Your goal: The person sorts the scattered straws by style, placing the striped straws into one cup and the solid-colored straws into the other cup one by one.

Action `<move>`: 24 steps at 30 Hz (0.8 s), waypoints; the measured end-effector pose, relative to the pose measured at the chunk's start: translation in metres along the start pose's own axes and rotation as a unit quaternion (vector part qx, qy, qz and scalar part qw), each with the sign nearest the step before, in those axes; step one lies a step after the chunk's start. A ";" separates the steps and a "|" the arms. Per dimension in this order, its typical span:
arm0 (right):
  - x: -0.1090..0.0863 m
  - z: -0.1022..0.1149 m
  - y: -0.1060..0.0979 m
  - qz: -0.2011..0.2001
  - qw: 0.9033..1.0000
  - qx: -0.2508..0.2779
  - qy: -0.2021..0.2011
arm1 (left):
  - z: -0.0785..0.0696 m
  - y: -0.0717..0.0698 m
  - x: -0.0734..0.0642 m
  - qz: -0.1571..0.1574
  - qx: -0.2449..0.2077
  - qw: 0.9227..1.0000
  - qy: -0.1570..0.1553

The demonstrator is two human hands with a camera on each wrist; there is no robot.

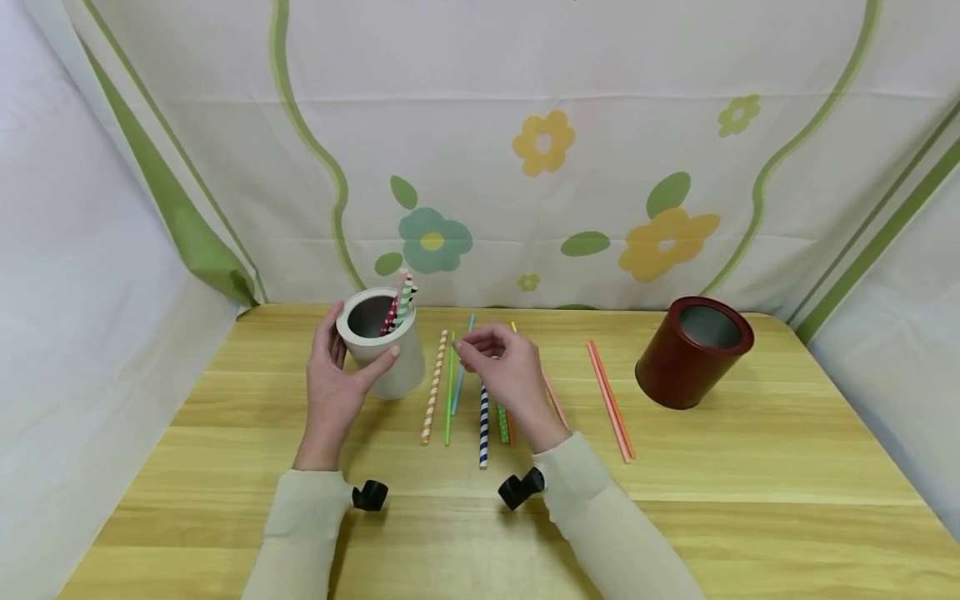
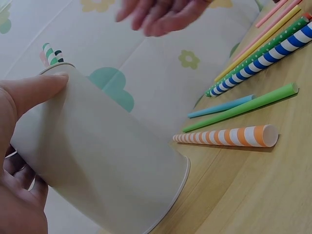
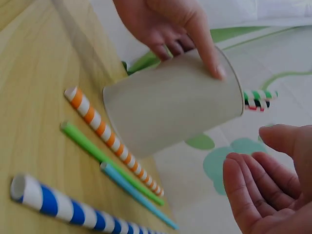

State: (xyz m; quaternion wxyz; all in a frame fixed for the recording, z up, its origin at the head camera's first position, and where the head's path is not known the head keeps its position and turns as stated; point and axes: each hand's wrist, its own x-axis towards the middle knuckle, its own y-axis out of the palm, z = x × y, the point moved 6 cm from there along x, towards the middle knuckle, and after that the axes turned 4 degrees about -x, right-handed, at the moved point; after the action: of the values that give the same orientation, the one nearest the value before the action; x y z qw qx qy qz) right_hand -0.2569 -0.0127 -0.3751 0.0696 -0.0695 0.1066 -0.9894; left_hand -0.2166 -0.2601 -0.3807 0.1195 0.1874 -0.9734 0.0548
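My left hand (image 1: 335, 396) grips a white cylindrical can (image 1: 399, 367) from the left, its thumb on the near side by the rim. Several patterned paper straws (image 1: 405, 300) stick up out of the can, green-striped and pink ones among them. Right of the can my right hand (image 1: 513, 375) hovers over straws lying on the table, its fingers loosely bent. The right wrist view shows nothing between that thumb and fingers. Nearest the can lies an orange-striped straw (image 1: 433, 387), then a green straw (image 1: 450, 392), a blue one (image 2: 222, 106) and a blue-striped straw (image 1: 483, 429).
Under the right hand and forearm lie a green dotted straw (image 1: 503, 425), a yellow one (image 2: 263, 39) and a pink one (image 1: 555, 398). Farther right are a pink straw (image 1: 609, 404) and an orange straw (image 1: 621, 421). A dark red can (image 1: 678, 358) stands at the right back, before a flowered curtain (image 1: 487, 167).
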 end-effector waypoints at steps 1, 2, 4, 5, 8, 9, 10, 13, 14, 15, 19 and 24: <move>-0.001 -0.005 -0.002 0.002 1.000 -0.008 0.006 | 0.000 0.000 0.000 0.000 0.000 1.000 -0.001; -0.001 -0.009 -0.005 0.004 1.000 -0.017 0.010 | 0.001 0.000 0.000 0.000 -0.001 1.000 -0.001; -0.003 -0.017 -0.009 0.005 0.999 -0.045 0.016 | 0.001 0.000 -0.001 -0.002 0.000 1.000 -0.001; -0.003 -0.021 -0.011 0.006 0.998 -0.063 0.020 | 0.001 0.000 -0.001 -0.002 -0.001 1.000 0.000; -0.004 -0.032 -0.016 0.004 0.993 -0.119 0.026 | 0.000 0.000 0.000 -0.003 -0.002 1.000 0.003; -0.003 -0.036 -0.017 0.003 0.990 -0.135 0.026 | -0.001 0.000 0.000 -0.003 -0.004 1.000 0.004; -0.002 -0.039 -0.019 0.001 0.988 -0.149 0.029 | -0.001 0.000 0.000 -0.004 -0.006 1.000 0.007; 0.001 -0.045 -0.024 -0.005 0.983 -0.181 0.033 | -0.002 -0.001 0.000 -0.007 -0.009 1.000 0.010; 0.002 -0.046 -0.026 -0.007 0.982 -0.188 0.034 | -0.002 -0.001 0.000 -0.008 -0.009 1.000 0.011; 0.002 -0.047 -0.027 -0.009 0.980 -0.194 0.035 | -0.002 -0.001 0.000 -0.009 -0.010 1.000 0.011; 0.004 -0.050 -0.030 -0.013 0.977 -0.208 0.043 | -0.001 -0.001 0.001 -0.010 -0.011 1.000 0.011; 0.005 -0.052 -0.028 -0.013 0.975 -0.215 0.049 | 0.000 -0.001 0.002 -0.008 -0.011 1.000 0.013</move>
State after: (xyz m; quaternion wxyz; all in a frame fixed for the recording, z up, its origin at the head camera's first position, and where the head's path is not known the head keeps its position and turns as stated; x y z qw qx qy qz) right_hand -0.2729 0.0242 -0.4188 0.0349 -0.0355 0.3188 -0.9465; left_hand -0.2179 -0.2615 -0.3799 0.1348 0.1934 -0.9707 0.0455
